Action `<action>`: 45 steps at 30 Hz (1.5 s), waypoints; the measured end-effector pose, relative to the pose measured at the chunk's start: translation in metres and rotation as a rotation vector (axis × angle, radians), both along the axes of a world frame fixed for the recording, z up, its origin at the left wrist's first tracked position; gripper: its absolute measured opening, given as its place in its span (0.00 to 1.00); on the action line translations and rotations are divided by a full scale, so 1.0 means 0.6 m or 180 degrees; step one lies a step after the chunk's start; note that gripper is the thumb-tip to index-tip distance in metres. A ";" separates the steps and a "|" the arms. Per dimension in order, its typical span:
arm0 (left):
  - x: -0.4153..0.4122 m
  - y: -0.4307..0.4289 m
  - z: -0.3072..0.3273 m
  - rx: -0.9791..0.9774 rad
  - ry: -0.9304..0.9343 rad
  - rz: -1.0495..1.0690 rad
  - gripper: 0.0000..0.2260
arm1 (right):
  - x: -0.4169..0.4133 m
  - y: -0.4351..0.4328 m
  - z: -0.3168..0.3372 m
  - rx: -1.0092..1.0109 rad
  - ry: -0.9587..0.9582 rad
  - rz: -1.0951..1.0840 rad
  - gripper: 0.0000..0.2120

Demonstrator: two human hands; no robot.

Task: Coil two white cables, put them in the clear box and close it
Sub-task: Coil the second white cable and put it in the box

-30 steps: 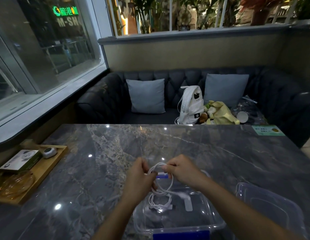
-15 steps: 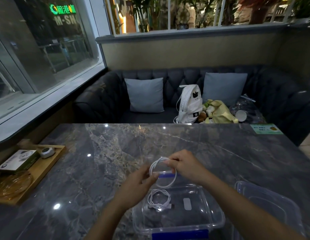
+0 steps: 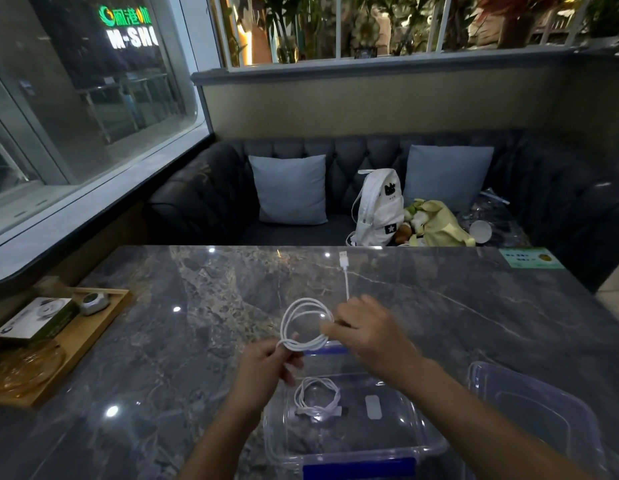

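Observation:
Above the far edge of the clear box (image 3: pixel 425 441) I hold a white cable (image 3: pixel 303 323) wound into a round loop. My left hand (image 3: pixel 273 365) pinches the loop at its bottom. My right hand (image 3: pixel 367 336) grips the loop's right side, and the cable's free end with its USB plug (image 3: pixel 343 259) sticks straight up from that hand. A second white cable (image 3: pixel 316 401), coiled, lies inside the box on its floor, at the left. The box is uncovered, with blue latches at its near and far edges. Its clear lid (image 3: pixel 529 410) rests on the table to the right.
The marble table (image 3: pixel 162 341) stretches ahead. A wooden tray (image 3: pixel 93 327) at the left edge carries a small carton, a round gadget and an amber glass dish. A green card (image 3: pixel 529 259) lies at the far right. Behind the table, a dark sofa holds cushions and a white backpack.
Both hands lifted the loop higher above the box. The cable's plug end, earlier down near the box, now points upward from my right hand.

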State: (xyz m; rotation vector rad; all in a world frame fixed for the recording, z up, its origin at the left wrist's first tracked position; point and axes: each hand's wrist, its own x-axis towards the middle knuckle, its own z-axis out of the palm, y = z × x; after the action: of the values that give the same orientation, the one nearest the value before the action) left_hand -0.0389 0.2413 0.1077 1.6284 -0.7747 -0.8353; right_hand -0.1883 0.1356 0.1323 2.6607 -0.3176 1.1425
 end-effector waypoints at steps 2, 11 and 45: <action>-0.001 -0.003 0.004 -0.0037 0.0612 0.0229 0.09 | 0.003 0.004 -0.001 -0.0171 -0.0002 0.0035 0.07; 0.001 0.008 -0.017 0.0233 0.0500 0.1257 0.10 | -0.016 -0.002 -0.022 -0.0191 0.0117 -0.0149 0.04; -0.053 -0.044 -0.025 -0.0832 -0.0284 0.0389 0.16 | 0.004 0.020 -0.037 0.5106 -0.0613 0.0128 0.13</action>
State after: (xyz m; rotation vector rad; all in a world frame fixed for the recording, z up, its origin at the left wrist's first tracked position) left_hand -0.0707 0.2149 0.0930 1.4700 -0.8026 -0.5529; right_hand -0.1856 0.1476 0.1104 3.6864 -1.8941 1.4788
